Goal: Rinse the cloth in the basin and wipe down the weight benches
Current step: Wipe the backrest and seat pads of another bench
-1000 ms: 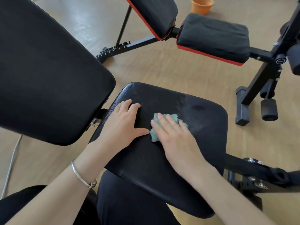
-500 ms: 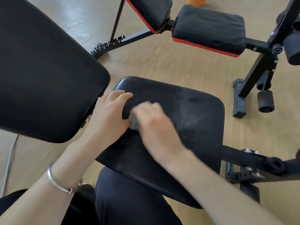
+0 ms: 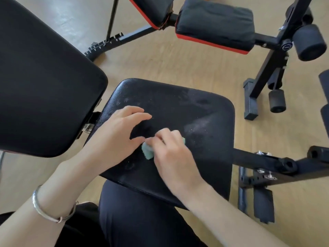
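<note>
Cloth (image 3: pixel 147 152) lies on seat pad (image 3: pixel 195 118); our right hand (image 3: pixel 171 157), blurred, appears to grip it with curled fingers; left hand (image 3: pixel 115 138) rests beside, fingers loose, holding nothing.

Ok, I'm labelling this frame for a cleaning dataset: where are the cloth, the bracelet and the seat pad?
cloth (image 3: pixel 147 153): head view, its exposed green corner.
bracelet (image 3: pixel 35 204): head view, the silver band's outer side.
seat pad (image 3: pixel 208 111): head view, bare black top near its right edge.

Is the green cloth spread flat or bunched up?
Bunched up: the cloth is a small wad under the right hand on the seat pad.
</note>
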